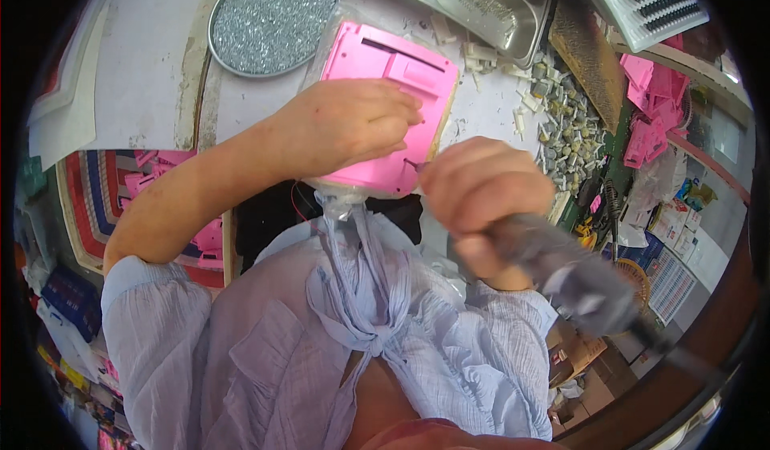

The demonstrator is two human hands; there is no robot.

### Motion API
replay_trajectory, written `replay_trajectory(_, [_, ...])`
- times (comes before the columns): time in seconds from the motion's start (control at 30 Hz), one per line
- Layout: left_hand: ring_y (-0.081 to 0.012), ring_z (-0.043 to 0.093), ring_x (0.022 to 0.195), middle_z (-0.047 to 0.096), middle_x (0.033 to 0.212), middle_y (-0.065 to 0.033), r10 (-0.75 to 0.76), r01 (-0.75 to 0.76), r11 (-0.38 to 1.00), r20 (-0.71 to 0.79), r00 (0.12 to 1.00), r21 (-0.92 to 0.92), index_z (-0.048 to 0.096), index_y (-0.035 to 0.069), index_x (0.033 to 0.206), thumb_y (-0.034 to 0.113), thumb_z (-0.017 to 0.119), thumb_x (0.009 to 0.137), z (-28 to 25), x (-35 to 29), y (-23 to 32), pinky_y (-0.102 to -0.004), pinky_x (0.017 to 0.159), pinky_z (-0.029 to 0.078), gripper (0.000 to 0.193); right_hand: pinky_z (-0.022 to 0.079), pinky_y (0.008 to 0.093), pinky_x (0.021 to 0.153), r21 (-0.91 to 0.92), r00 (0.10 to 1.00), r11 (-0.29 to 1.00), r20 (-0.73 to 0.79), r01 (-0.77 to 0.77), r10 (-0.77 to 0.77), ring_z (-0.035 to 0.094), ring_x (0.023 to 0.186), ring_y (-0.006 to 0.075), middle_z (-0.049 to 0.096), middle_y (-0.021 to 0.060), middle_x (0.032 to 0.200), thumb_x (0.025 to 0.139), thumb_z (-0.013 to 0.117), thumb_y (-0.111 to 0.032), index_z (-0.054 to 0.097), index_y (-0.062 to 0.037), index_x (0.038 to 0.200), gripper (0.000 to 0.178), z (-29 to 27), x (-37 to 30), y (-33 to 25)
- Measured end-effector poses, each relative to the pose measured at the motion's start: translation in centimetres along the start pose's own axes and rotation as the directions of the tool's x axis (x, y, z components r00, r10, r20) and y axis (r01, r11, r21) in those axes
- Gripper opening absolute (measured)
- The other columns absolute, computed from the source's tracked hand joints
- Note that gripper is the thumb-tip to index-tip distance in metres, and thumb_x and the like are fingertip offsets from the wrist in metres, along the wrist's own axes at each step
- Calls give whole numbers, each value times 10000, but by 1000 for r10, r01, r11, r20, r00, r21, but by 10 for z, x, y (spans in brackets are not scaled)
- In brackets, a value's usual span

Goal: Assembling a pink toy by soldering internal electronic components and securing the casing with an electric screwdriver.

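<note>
Surface [148,73]: pale and flat, a worn brownish seam running up its left part; widest bare stretch lies left of the seam. To the right, a narrower bare band lies between panel and loose parts.
Striped bin [90,217]: low left, angled edge, red, white and blue bands; pink plastic pieces inside.
Driver [565,277]: dark, rounded barrel, blurred; tilted, rear end well out over the lower right.
Steel tray [523,13]: smooth, shiny, rounded compartments; top edge of view, beyond the panel.
Panel [423,127]: pink rigid plastic, roughly rectangular, long dark slot and raised block at far end; directly before the person, clear film along its left side.
Round dish [211,31]: thin metal rim, heaped with glittering small metal pieces; upper left of panel, near it.
Left hand [353,121]: laid across the panel, fingers bent; cannot tell whether its grip pinches anything.
Right hand [485,185]: grip clenched around the driver's front.
Loose parts [564,133]: small, greyish, knobbly, piled at right.
Bit [414,164]: slender, dark; at panel's near right corner, contact uncertain.
</note>
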State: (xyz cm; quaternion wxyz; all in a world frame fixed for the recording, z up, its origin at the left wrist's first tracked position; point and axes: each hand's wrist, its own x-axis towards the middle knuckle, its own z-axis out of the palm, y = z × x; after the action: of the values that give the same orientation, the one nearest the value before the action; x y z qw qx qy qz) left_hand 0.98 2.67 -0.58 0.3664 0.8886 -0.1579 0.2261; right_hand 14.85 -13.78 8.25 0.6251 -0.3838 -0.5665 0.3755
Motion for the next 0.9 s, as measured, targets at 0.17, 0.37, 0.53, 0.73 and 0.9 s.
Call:
replay_trajectory(0.17, [-356,690,1104,720,1155,-155,-18,17,999,-24,1000,-35,651,9,960,115,740,823,0,1,0,-434,932,582,196,532,378,530,-124,980,985,-147,116,-134,574,484,223,575,54,595,874,709,-109,544,-49,841,178,-20,10,14])
replay_trajectory(0.37, [-326,673,1137,711,1169,-162,-17,18,999,35,999,-40,644,4,928,124,657,845,-6,5,1,-417,996,550,147,554,407,556,-198,994,980,-92,34,-53,566,476,202,558,41,575,914,713,-213,507,-84,830,257,-13,16,14])
replay_trajectory(0.53, [-347,673,1149,712,1183,-158,-27,30,998,53,998,-57,633,31,914,146,712,826,-6,3,0,-432,968,566,165,455,361,525,-60,977,993,-182,98,-108,478,486,171,504,18,572,921,697,-180,496,-85,821,243,-56,40,9])
replay_trajectory(0.73, [-335,669,1153,703,1209,-153,-44,48,994,43,998,-93,632,36,925,169,740,824,-6,6,1,-427,986,558,199,505,346,630,-10,979,1000,-203,16,-18,561,621,162,572,51,708,935,746,-126,526,-36,909,239,-60,41,38])
replay_trajectory(0.9, [-339,670,1150,703,1205,-152,-70,72,992,30,997,-101,626,39,922,163,781,806,-5,4,2,-431,988,556,230,502,336,638,47,969,998,-239,-45,55,564,624,154,574,52,707,921,772,-145,535,-42,933,259,-62,44,37])
